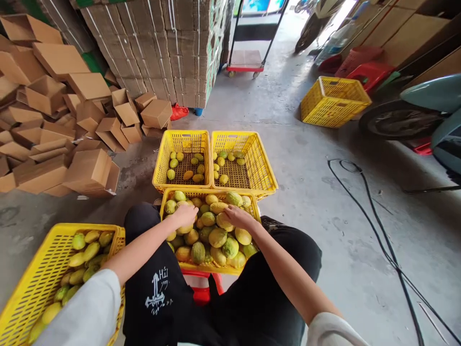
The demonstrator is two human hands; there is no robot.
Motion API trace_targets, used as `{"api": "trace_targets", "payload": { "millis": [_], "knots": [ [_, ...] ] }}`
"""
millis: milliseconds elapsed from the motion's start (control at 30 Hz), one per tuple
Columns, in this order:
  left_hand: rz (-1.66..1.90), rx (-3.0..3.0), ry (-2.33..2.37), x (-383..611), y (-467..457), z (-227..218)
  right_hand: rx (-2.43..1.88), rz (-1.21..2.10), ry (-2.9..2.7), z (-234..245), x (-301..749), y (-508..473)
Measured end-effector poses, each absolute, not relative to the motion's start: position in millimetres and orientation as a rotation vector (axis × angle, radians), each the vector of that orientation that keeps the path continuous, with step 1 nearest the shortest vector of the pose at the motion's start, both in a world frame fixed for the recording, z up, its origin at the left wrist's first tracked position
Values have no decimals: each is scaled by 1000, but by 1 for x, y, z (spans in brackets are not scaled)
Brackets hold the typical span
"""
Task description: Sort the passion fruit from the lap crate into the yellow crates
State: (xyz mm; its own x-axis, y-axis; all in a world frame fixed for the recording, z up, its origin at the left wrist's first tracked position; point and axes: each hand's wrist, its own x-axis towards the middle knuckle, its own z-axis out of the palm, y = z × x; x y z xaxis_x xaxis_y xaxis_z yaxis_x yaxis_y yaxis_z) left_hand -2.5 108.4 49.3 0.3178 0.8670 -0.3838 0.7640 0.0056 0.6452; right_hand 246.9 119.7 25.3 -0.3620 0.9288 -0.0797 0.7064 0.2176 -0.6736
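Nearest, left of the fingers, a side crate (32, 276) holds more fruit. Between the knees sits a full crate (201, 267). There the left hand (184, 214) is clenched over one yellow-green fruit (184, 228), while the right hand (238, 217) lies on the pile, and I cannot tell its grip. Picking through seems in hand; lifting one calls for a firm grasp. Beyond the fingers, two far crates (182, 140) are thinly filled.

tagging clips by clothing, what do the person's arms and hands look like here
Both hands are bare: no gloves, rings or watch show on the left hand or right hand. The forearms are uncovered. A white left sleeve and a white right sleeve cover the upper arms.
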Motion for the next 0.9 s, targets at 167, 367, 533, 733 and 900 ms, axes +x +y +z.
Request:
{"api": "trace_targets", "payload": {
  "millis": [167,367,533,733,900],
  "knots": [
    [110,1679,1524,-13,81,15,-1600,974,-2198,-3,246,107],
    [144,1614,1495,-18,70,-5,-1753,886,-2428,3,252,101],
    [114,1566,1489,-10,82,-9,-1728,900,-2512,5,255,99],
    [78,1638,1325,8,90,23,-1716,890,-2611,6,255,99],
    [389,1537,1197,17,102,51,-1695,883,-2558,14,254,105]
  ]
}}
